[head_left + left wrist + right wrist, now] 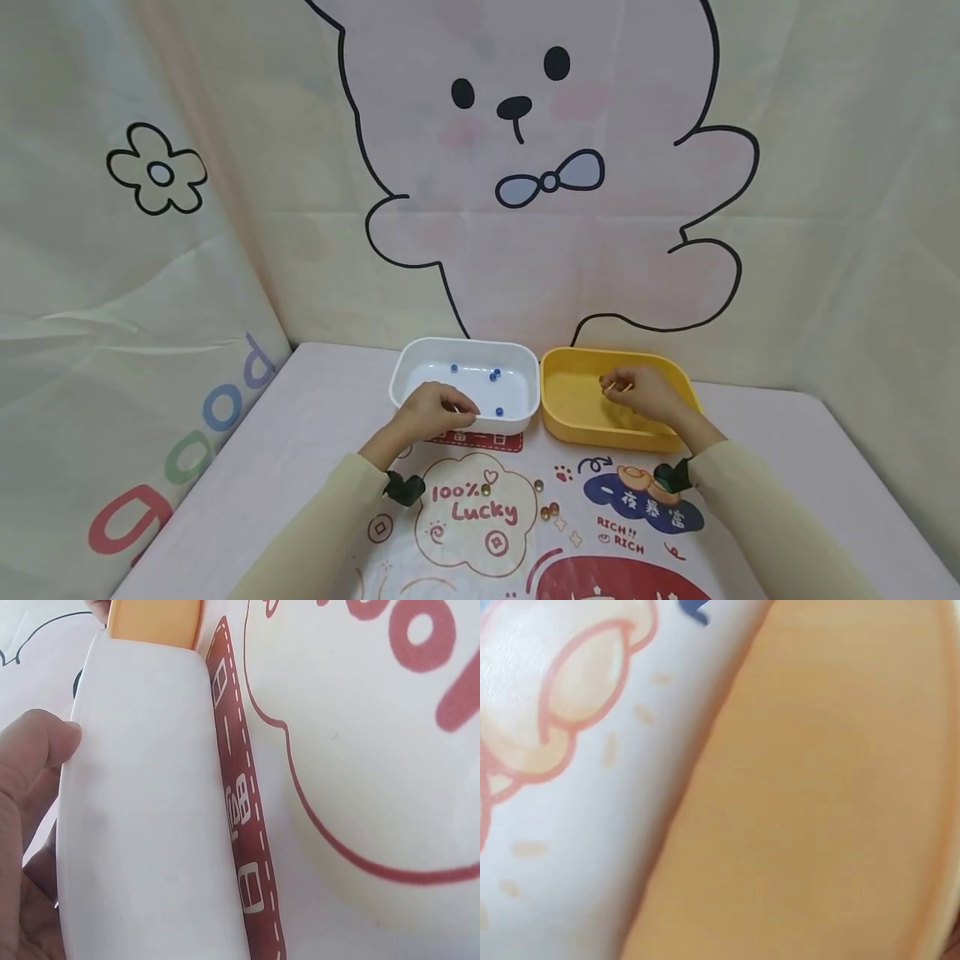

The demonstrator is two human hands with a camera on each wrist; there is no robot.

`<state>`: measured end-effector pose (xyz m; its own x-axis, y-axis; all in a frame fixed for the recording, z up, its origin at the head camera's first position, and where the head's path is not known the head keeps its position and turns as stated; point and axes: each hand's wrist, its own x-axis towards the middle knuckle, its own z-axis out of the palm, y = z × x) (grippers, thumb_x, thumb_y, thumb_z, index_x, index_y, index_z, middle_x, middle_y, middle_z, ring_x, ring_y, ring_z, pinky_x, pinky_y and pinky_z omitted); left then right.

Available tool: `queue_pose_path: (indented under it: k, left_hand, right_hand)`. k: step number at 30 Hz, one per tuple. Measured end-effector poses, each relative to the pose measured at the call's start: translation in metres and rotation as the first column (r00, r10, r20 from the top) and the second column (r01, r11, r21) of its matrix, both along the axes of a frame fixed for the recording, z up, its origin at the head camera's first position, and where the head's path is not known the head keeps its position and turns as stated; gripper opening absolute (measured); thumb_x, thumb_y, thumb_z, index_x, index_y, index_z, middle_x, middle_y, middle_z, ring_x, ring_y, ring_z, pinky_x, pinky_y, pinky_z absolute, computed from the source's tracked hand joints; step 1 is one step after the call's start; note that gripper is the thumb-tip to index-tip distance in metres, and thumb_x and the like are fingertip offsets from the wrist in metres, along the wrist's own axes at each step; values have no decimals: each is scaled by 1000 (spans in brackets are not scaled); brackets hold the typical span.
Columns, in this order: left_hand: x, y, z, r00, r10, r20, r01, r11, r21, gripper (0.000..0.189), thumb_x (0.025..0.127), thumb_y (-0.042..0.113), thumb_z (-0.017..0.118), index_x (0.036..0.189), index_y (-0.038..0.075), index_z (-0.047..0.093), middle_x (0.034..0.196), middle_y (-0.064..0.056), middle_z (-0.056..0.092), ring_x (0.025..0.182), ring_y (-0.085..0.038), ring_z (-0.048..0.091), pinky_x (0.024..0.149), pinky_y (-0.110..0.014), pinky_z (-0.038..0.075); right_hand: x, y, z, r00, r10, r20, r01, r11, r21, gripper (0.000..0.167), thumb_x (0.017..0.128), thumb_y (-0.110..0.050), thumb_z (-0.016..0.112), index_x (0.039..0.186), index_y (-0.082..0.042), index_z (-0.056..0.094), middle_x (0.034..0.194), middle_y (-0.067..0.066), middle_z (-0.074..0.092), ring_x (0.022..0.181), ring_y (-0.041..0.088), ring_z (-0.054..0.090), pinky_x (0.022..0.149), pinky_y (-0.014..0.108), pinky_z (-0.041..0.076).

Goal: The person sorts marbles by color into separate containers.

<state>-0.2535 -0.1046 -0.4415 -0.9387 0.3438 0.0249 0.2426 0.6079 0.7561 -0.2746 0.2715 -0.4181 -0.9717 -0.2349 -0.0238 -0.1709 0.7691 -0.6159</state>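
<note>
In the head view my left hand [435, 410] bends over the front rim of a white tray [403, 377], thumb and fingers close together. The left wrist view shows the thumb [64, 739] by that rim, while the other fingers are partly hidden behind the tray wall. Whether anything is between them cannot be seen. Several small blue beads [499, 412] lie in the white tray. Over the yellow tray [562, 400] my right hand [641, 392] pinches a small brown bead [602, 379] at its fingertips. The right wrist view shows mainly the yellow tray's outer wall [802, 780], blurred.
Several amber-brown beads [553, 508] lie on the printed tablecloth [525, 467] in front of the trays. The two trays stand side by side near the back of the table. Behind them hangs a cloth backdrop [510, 275] with a bear drawing.
</note>
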Motion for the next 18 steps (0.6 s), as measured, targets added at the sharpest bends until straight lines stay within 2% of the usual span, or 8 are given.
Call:
queue_pose_path:
  k: [4,11,18]
  left_hand:
    - [1,1,1,1000,2,8,-2,1000,7,7,81,29,76,87,26,77,89,9,71,81,-14,58,71,-29,48]
    - [1,1,2,1000,-3,3,3,1000,-3,8,81,29,76,88,25,77,89,9,72,80,-12,58,72,-29,48]
    - [1,0,2,1000,-5,1,5,1000,-3,7,81,30,76,87,27,77,88,10,71,80,-12,58,73,-29,48]
  right_hand:
    - [-7,5,-8,1000,4,5,-4,1000,-3,16,87,-8,67,102,-2,70,86,8,65,76,19,54,63,27,47]
    - [-12,8,-17,996,-8,92,9,1000,-11,17,86,-7,66,102,-2,69,85,8,61,75,19,54,64,27,48]
    - [-13,6,-19,995,-24,93,27,999,-33,17,85,-7,68,101,0,69,83,8,61,71,18,52,61,25,47]
